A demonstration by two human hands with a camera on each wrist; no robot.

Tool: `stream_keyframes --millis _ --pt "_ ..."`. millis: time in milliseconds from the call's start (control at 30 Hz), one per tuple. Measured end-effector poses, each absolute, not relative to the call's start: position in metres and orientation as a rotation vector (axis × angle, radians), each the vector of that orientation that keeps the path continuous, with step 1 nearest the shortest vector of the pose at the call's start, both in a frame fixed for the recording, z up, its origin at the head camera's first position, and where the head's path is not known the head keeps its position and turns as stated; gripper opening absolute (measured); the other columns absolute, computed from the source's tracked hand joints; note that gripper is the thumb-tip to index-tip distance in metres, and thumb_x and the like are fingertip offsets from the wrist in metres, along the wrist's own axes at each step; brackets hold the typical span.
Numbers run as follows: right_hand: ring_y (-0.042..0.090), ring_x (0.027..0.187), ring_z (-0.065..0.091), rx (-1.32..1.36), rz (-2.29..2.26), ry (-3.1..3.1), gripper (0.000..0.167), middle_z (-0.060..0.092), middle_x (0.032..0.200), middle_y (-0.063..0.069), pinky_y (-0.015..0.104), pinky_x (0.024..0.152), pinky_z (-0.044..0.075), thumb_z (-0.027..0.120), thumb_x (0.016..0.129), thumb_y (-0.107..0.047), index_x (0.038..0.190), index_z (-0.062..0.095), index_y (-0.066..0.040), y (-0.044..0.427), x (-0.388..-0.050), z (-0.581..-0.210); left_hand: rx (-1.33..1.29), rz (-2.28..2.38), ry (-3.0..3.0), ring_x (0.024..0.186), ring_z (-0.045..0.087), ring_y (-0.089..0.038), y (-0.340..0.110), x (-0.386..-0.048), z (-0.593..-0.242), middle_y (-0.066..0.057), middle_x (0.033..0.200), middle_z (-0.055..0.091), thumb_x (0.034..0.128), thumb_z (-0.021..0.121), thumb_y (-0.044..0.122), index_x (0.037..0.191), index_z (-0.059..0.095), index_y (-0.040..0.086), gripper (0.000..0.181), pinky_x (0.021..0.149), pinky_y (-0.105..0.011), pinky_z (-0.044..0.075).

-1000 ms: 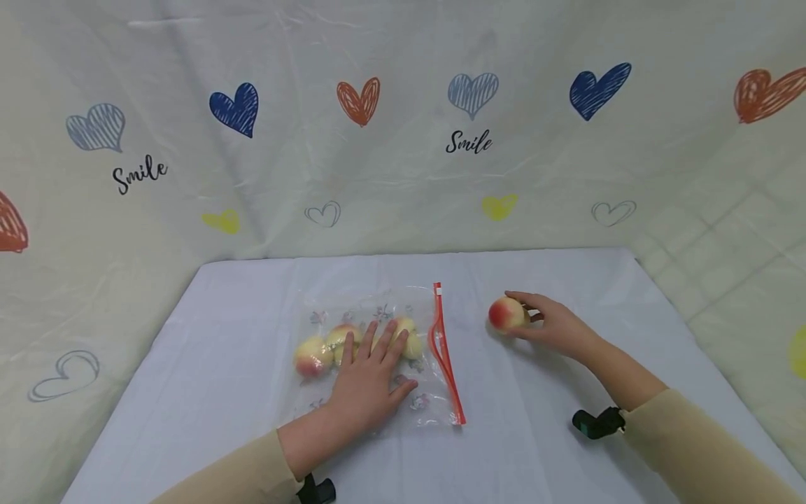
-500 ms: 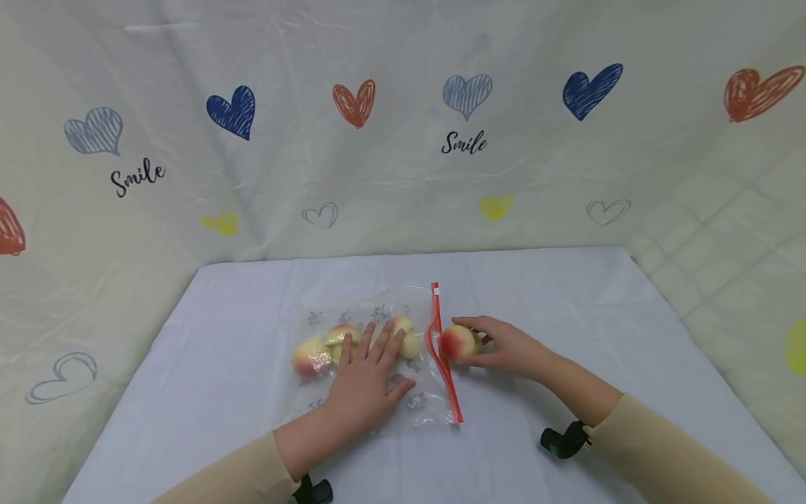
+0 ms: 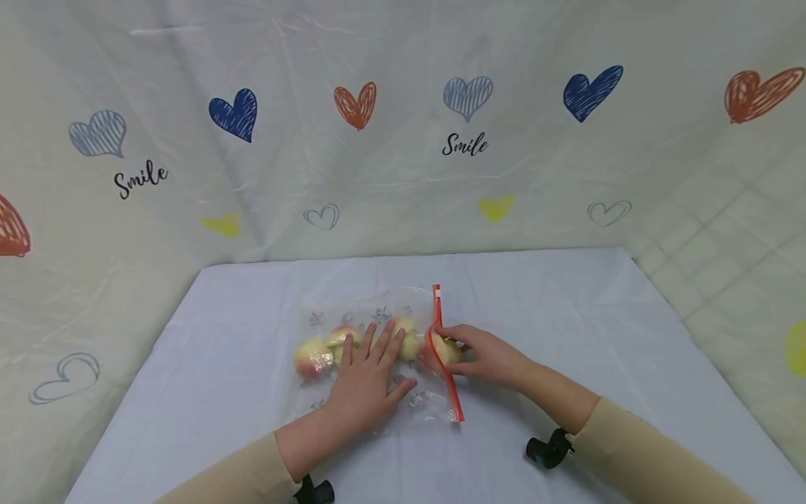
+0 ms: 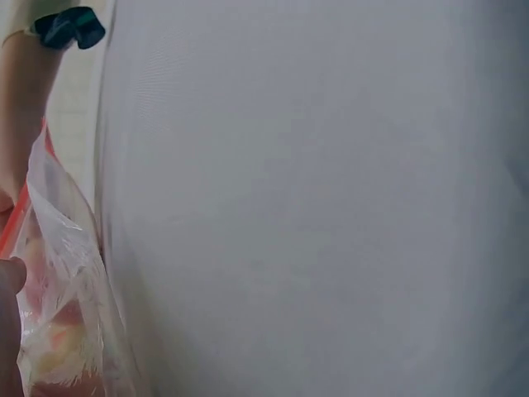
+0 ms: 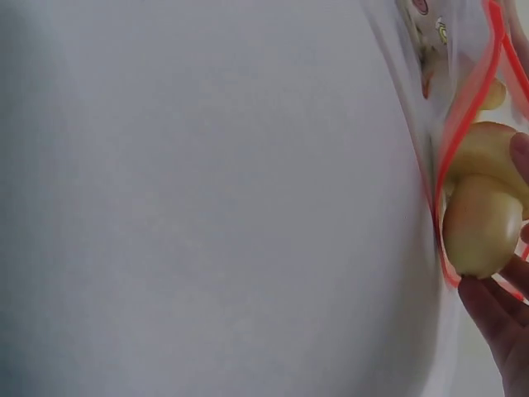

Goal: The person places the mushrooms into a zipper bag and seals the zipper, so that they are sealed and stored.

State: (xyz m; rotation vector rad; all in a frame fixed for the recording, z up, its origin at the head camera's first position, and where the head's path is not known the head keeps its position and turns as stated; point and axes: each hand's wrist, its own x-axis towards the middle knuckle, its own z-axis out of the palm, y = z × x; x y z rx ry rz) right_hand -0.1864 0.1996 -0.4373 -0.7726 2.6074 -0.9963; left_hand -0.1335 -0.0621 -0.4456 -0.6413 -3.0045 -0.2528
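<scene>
Several peaches [image 3: 312, 358] already lay inside the clear bag [image 3: 429, 414], on which the left hand [image 3: 364, 385] rested, fingers spread and gripping nothing, while the right hand [image 3: 488, 355] pinched one further peach [image 3: 449, 351] partway through the red-edged mouth [image 3: 437, 306], its insertion, I judged, incomplete.

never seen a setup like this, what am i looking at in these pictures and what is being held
There's no machine here: a person is working bare-handed. The widest picture comes from a camera on the head, looking forward and down. The other two come from small cameras worn on the wrists. On the white table lies a clear bag with a red edge, holding peach-like fruits. The left hand rests spread on top of the bag. The right hand holds another fruit at that edge, partly inside; the right wrist picture shows it close up.
</scene>
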Motion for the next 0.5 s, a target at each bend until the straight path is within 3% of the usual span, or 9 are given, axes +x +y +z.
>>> stream_keyframes --millis 233,500 --pt "0.021 0.109 0.06 -0.78 -0.993 2.596 0.055 0.061 0.128 0.002 0.036 0.088 0.055 0.08 0.085 -0.023 0.135 0.06 -0.013 0.2053 -0.1857 -0.4383 -0.623 -0.256 -3.018 0.152 0.003 -0.029 -0.0615 -0.1342 -0.4443 0.0 0.167 0.009 0.0949 0.044 0.067 0.161 0.011 0.024 0.085 0.117 -0.06 0.0" --pt "0.015 0.091 0.054 -0.746 -0.887 2.647 0.047 0.065 0.116 -0.006 0.027 0.074 0.05 0.078 0.086 -0.024 0.131 0.066 -0.017 0.209 -0.188 -0.4411 -0.611 -0.258 -3.021 0.152 0.005 -0.029 -0.0601 -0.1335 -0.4417 0.0 0.167 0.011 0.0937 0.047 0.067 0.161 0.013 0.024 0.087 0.117 -0.061 0.001"
